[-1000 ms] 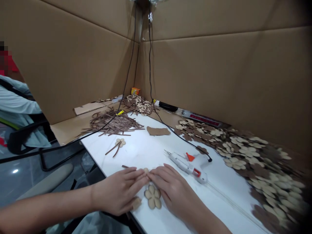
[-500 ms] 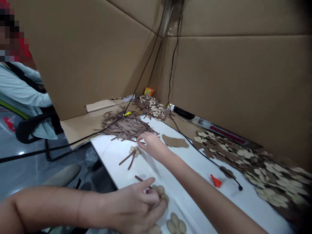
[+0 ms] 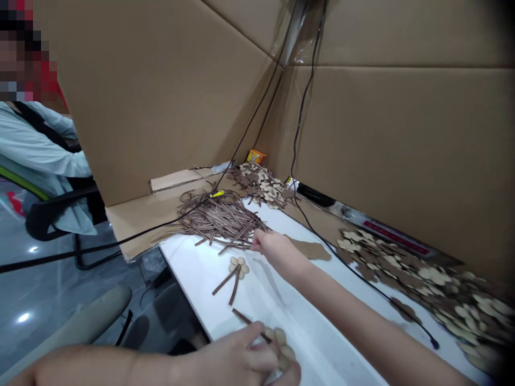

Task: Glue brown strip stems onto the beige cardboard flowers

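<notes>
My left hand point(image 3: 251, 356) is at the bottom centre, its fingers bent over a beige flower-shaped piece point(image 3: 281, 343) with a brown strip point(image 3: 241, 316) sticking out past the thumb. What its fingertips grip is partly hidden. Farther forward, my right hand point(image 3: 277, 249) is closed at the right front edge of a heap of brown strips point(image 3: 221, 214); anything between its fingertips is too small to make out. Between the hands and to the left lies a small beige flower point(image 3: 238, 262) with two brown strips across it on the white table point(image 3: 193, 268).
Piles of flower pieces lie at the back point(image 3: 261, 182) and along the right point(image 3: 426, 279). A flat brown scrap point(image 3: 311, 249) is beside my right wrist. A black cable point(image 3: 362, 276) crosses the table. Cardboard walls point(image 3: 382, 134) stand behind. A person point(image 3: 44, 139) sits at the left.
The view has shifted, so most things sit farther right or lower. My right hand remains by the strip heap, my left hand over the flower piece. The orange object is no longer visible.
</notes>
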Demonstrator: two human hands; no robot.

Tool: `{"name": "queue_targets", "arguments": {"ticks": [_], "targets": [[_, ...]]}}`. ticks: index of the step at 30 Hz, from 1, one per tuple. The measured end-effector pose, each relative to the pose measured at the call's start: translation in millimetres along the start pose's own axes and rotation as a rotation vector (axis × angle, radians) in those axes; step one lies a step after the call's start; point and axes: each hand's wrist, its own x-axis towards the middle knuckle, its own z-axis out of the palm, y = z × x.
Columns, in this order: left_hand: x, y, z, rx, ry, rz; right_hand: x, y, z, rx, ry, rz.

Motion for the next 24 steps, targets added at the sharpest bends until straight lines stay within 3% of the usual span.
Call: {"name": "queue_targets", "arguments": {"ticks": [3, 6, 13, 16, 18, 21, 24], "targets": [[0, 4, 0.7, -0.045, 0.049, 0.041, -11, 14, -11, 0.003, -0.009, 0.014], [2, 6, -4.5, -0.075, 0.023, -0.004, -22, 25, -19, 0.005, -0.004, 0.014], [6, 1, -31.7, -0.298, -0.191, -0.036, -61, 30, -38, 0.152, -0.035, 0.045], [8, -1, -40.5, -0.362, -0.225, -0.054, -90, 29, -42, 0.278, -0.101, 0.077], [9, -2, -44.4, -0.398, -0.233, -0.069, -115, 28, -42, 0.443, -0.222, 0.103], [12, -3, -48.5, -0.427, -0.248, -0.061, -158, 23, -37, 0.953, -0.484, 0.186], [15, -3, -51.0, -0.415, -0.242, -0.005, -200, 17, -27, 1.331, -0.527, 0.244]]}}
